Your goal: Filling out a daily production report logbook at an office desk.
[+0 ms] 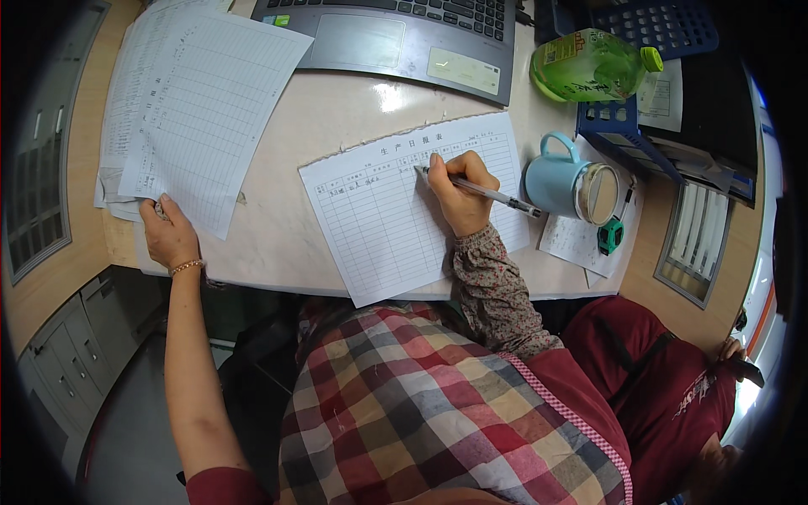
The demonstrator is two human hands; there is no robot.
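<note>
My right hand is closed round a clear-barrelled pen. Its tip end is at the upper rows of a printed table form, which has a few handwritten entries at its top left. The side of that hand rests on the paper. At the desk's left, my left hand pinches the lower edge of a sheet with printed rows, the thumb on top. This sheet overlaps a stack of similar papers. Some of the left fingers are hidden.
A laptop stands at the back. On the right are a green-tinted bottle lying on its side, a light blue mug, a green tape measure and a blue plastic basket. A person in maroon is close on my right.
</note>
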